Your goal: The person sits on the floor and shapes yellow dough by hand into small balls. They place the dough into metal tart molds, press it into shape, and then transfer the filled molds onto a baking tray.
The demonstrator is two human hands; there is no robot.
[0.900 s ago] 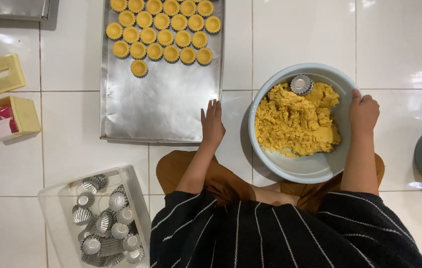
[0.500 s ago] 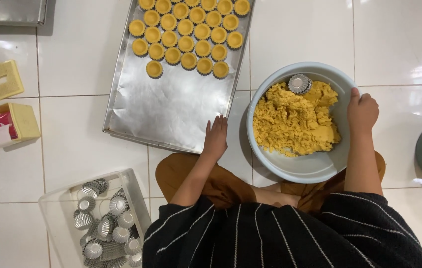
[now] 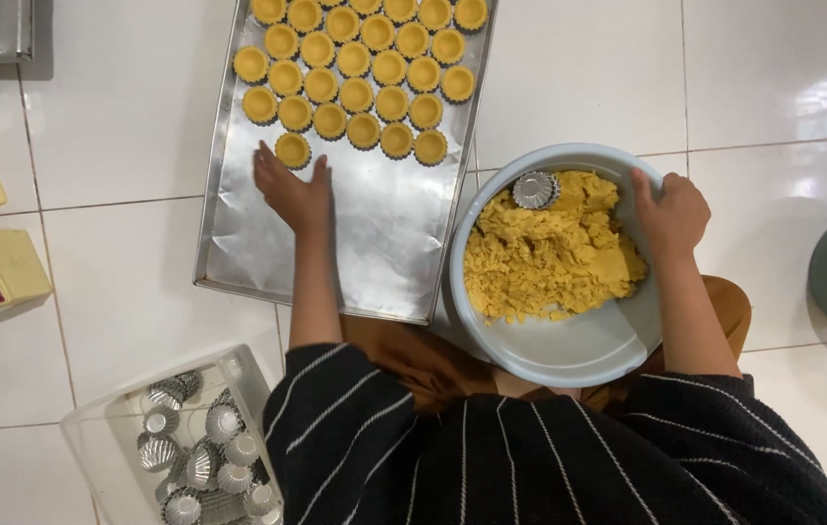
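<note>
The person is sitting on the white tiled floor [image 3: 122,282]. Nearest, at the left, a clear plastic box [image 3: 103,437] is holding empty metal tart moulds [image 3: 205,457]. The right hand [image 3: 671,214] is grasping the far right rim of the pale bowl [image 3: 569,355], which is holding crumbly yellow dough [image 3: 545,258] and one mould [image 3: 536,190]. The left hand [image 3: 292,190] is lying flat with released, spread fingers on the baking tray [image 3: 384,243], just before the filled tart shells [image 3: 365,68] at its far end.
</note>
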